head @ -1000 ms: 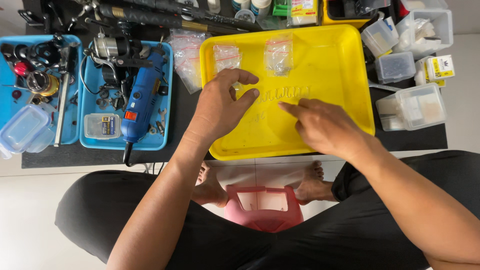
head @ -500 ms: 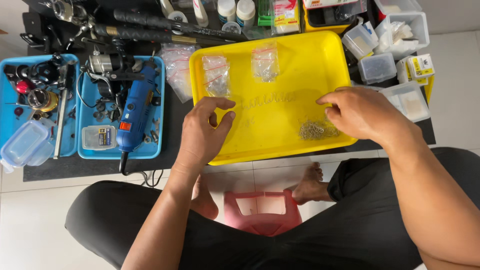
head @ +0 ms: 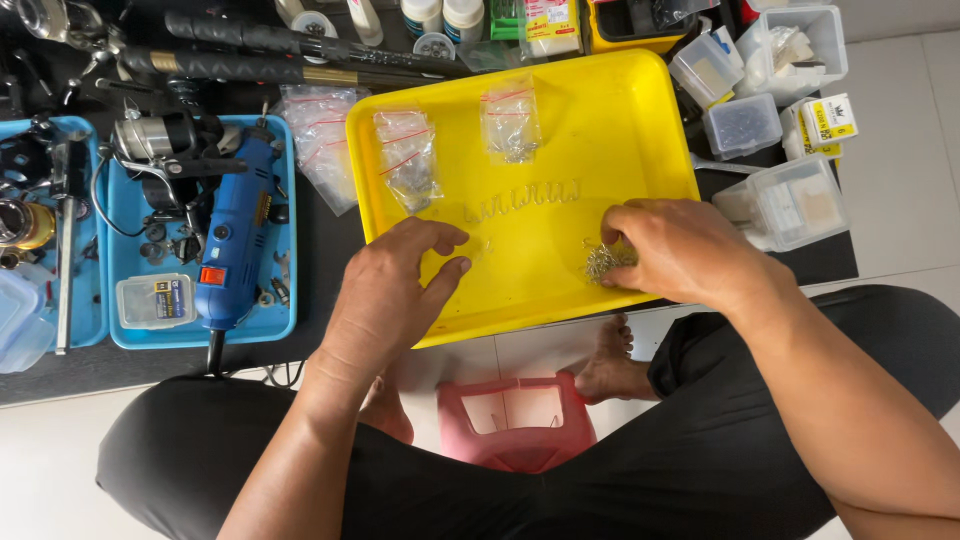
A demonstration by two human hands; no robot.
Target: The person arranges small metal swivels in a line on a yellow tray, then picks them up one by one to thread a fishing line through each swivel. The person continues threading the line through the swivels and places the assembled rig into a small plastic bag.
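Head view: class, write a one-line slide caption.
Right hand pinches a small metal pile in the yellow tray; left hand rests nearby.

A shallow yellow plastic tray [head: 640, 110] sits on the dark worktop, its near edge hanging toward the person's lap. On its floor, low on the right side, lies a small heap of tiny metal pieces [head: 601, 262], silvery and tangled, too fine to make out singly. Further up, near the middle, a short row of the same little pieces [head: 522, 201] is laid out side by side. Two clear zip bags [head: 405, 158] with red seal strips rest at the far end, small metal bits inside.
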